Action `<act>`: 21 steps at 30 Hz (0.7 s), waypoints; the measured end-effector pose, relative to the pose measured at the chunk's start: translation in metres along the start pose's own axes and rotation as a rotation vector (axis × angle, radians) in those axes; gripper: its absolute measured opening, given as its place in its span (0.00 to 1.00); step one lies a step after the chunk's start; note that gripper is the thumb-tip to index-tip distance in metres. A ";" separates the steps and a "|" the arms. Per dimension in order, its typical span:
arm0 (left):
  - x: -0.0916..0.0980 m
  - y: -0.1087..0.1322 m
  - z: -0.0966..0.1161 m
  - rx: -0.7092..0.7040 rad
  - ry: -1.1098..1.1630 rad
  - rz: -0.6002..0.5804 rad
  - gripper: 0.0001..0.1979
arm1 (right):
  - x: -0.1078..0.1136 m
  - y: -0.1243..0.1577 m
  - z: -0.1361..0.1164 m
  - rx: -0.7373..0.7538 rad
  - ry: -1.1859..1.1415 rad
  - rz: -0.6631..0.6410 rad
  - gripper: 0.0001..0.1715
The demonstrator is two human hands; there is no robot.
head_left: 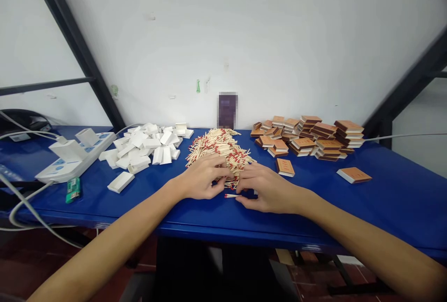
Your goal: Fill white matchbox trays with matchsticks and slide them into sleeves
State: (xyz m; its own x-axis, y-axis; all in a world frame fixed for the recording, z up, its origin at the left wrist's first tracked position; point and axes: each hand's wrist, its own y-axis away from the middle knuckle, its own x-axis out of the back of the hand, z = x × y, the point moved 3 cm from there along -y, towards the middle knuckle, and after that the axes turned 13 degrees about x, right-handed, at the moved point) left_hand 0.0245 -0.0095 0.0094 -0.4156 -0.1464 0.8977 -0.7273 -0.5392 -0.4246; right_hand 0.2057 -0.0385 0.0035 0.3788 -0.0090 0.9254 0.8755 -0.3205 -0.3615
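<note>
Left hand (204, 177): fingers curled, clenched on matchsticks (220, 146) at the pile's near edge.
Right hand (268, 191): fingertips on the same pile — whether it grips cannot be told; thumb touches 1 loose match (230, 195).
Beyond, left of hands: white trays (146, 148) — heaped.
Beyond, right of hands: brown boxes (307, 136), stacked.
Under hands: blue table (384, 199).

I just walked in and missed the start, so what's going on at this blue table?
A person has both hands at the near edge of a pile of matches: the left hand lies on the sticks, the right hand touches a single match. To the left lie heaped white trays, to the right brown matchboxes, all on the blue table.
</note>
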 end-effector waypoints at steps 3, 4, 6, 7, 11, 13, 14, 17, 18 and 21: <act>-0.002 0.000 0.002 -0.016 0.024 -0.028 0.15 | -0.002 0.000 0.000 -0.007 -0.006 -0.029 0.05; -0.003 0.000 0.002 -0.021 0.031 -0.045 0.15 | -0.003 0.000 0.001 -0.008 -0.015 -0.029 0.05; -0.005 0.000 0.003 -0.027 0.040 -0.083 0.14 | -0.003 0.000 0.001 -0.011 -0.035 -0.030 0.05; -0.006 0.000 0.003 -0.028 0.040 -0.098 0.14 | -0.003 0.001 0.001 -0.009 -0.045 -0.032 0.06; -0.009 0.000 0.002 -0.026 0.002 -0.126 0.12 | 0.000 0.001 0.001 -0.014 -0.070 -0.049 0.05; -0.008 0.000 0.001 -0.020 -0.010 -0.125 0.12 | 0.002 0.002 0.001 -0.025 -0.078 -0.059 0.05; -0.008 0.000 0.001 -0.019 -0.010 -0.120 0.12 | 0.003 0.002 0.000 -0.029 -0.082 -0.064 0.05; -0.006 0.000 -0.001 -0.015 -0.012 -0.095 0.12 | 0.005 0.005 0.001 -0.031 -0.075 -0.061 0.04; -0.005 0.000 -0.002 -0.011 -0.015 -0.086 0.12 | 0.006 0.006 0.001 -0.031 -0.064 -0.050 0.03; -0.004 0.000 -0.002 0.016 -0.010 -0.073 0.10 | 0.007 0.008 0.006 -0.055 -0.003 -0.009 0.04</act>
State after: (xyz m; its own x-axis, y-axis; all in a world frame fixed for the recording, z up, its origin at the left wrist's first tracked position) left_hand 0.0253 -0.0068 0.0055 -0.3560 -0.1140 0.9275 -0.7469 -0.5618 -0.3557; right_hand 0.2167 -0.0354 0.0062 0.3720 -0.0028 0.9282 0.8613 -0.3718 -0.3463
